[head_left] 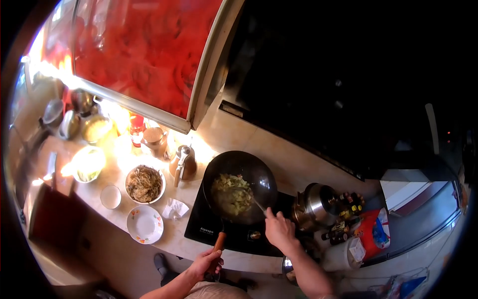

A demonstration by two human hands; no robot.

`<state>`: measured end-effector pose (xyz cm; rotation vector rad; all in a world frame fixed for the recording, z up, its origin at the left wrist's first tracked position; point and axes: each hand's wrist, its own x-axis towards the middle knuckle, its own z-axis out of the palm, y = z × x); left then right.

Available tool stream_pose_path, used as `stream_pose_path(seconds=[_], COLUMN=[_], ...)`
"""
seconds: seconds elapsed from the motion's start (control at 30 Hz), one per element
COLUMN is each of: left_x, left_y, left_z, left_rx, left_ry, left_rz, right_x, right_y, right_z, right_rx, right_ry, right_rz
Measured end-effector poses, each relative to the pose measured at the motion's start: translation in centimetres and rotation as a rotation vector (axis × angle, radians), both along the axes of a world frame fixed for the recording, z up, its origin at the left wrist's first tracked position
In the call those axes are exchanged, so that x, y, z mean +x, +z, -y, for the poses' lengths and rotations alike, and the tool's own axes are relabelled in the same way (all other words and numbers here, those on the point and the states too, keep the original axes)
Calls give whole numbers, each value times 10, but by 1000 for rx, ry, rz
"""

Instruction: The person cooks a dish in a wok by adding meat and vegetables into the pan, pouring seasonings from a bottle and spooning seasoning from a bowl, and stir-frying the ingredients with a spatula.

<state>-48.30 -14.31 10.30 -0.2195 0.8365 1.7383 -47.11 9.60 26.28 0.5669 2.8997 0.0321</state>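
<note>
A dark wok sits on the black stove, with chopped greenish-yellow food in its left part. My left hand is closed around the wok's wooden handle at the front. Over the wok's right front rim, my right hand grips a thin metal utensil, whose far end reaches toward the food. The utensil's tip is too small to make out.
Left of the stove are a crumpled tissue, a floral plate, a bowl of brown shredded food and a glass. A steel pot and bottles stand right. A red cabinet and dark hood overhang.
</note>
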Motion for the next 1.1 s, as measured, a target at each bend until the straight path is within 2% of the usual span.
stream_pose_path(seconds=[0.07,0.13,0.23,0.37,0.4,0.47,0.57,0.67,0.7,0.77,0.93,1.0,1.1], left_x=[1,2,4,4,4,3,4,5,6,5,7,8,8], left_y=[0,-4,5,2,3,3,7,-3,-4,-4,-3,-11,-10], left_z=[-1,-1,0,2,2,0,0,-1,-1,-2,-3,-4,-4], left_rx=[-16,25,-10,17,20,29,-18,23,15,2,-41,-32,-34], left_ry=[-4,3,30,15,9,15,9,11,18,19,-1,-8,-6], left_rz=[0,-2,50,68,69,64,60,48,15,1,0,-21,-3], right_x=[-7,-23,-15,38,49,69,58,19,12,-4,-26,0,46], right_y=[-19,-40,-64,-8,22,56,31,-17,-22,-25,-76,-59,1], right_z=[-11,-13,-9,-19,-10,0,-5,-27,-27,-23,-12,-13,2], right_rx=[8,-124,-164,-46,-99,-63,-76,-109,-117,-108,-134,-133,-102], right_ry=[-34,-26,156,312,191,124,31,-7,-8,-37,31,63,34], right_rz=[-105,-238,-260,-63,52,160,205,-114,-118,-307,-349,-280,-111])
